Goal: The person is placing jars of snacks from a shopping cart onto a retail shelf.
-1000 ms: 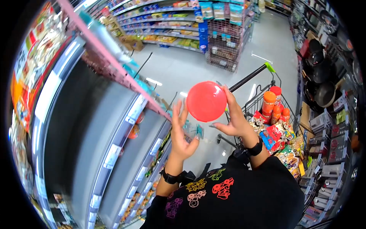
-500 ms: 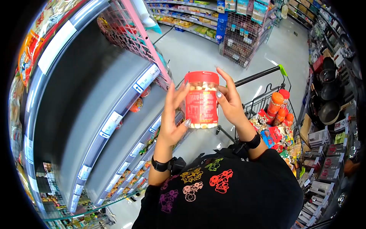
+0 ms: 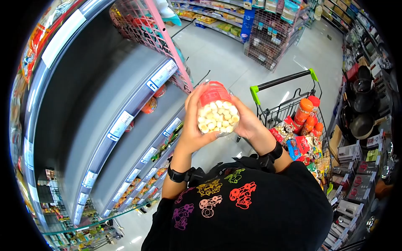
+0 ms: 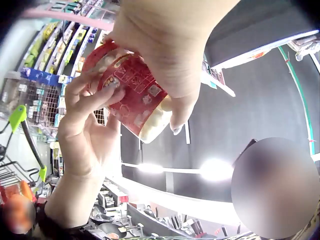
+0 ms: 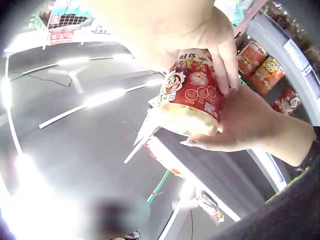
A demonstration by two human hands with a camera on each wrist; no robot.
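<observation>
Both hands hold a clear plastic jar (image 3: 218, 115) of small, round, pale biscuits, with a red label and lid. In the head view it is tilted so its base faces me and the lid points away. My left hand (image 3: 195, 125) grips its left side, thumb along the base. On the other side my right hand (image 3: 250, 122) holds it, its fingers largely hidden behind the jar. The right wrist view shows the label's cartoon face on the jar (image 5: 192, 90). In the left wrist view the right hand's fingers (image 4: 92, 102) lie against the label.
A shopping cart (image 3: 289, 98) stands to the right, holding orange- and red-lidded jars (image 3: 304, 109) and snack bags (image 3: 299, 148). Curved shelves (image 3: 121, 125) run along the left, with a few red tubs (image 3: 149, 105). Pans (image 3: 362, 124) hang on the far right.
The jar has turned from its lid facing me, through upright with the back label showing, to its base facing me. Both hands have closed in around it.
</observation>
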